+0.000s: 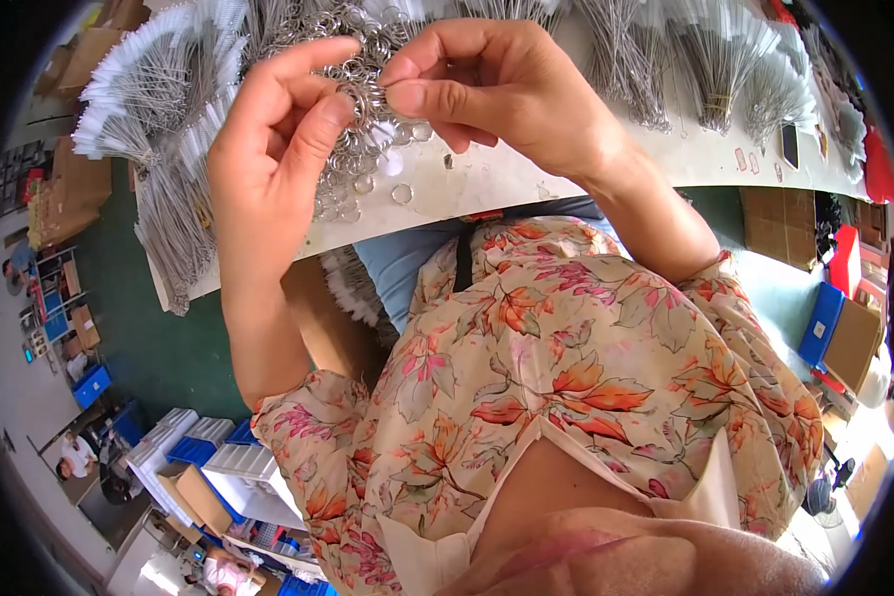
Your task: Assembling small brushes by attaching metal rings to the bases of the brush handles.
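My left hand (268, 149) is raised over the near side of the white table (487, 179). Its index finger reaches toward the right hand, with a gap between that finger and the thumb. My right hand (507, 94) is close beside it, thumb and index finger pressed together. What sits in that pinch, if anything, is too small to make out against the clutter. Behind and below the fingertips lies a heap of shiny metal rings (353, 169). One loose ring (401, 194) lies apart from the heap, near the table's edge.
Bundles of thin wire brushes with pale bristle ends (159, 89) pile up at the left. More wire bundles (720, 60) stand at the back right. A dark phone-like slab (790, 146) lies at the right. A cardboard box (780, 223) stands beyond the table's edge.
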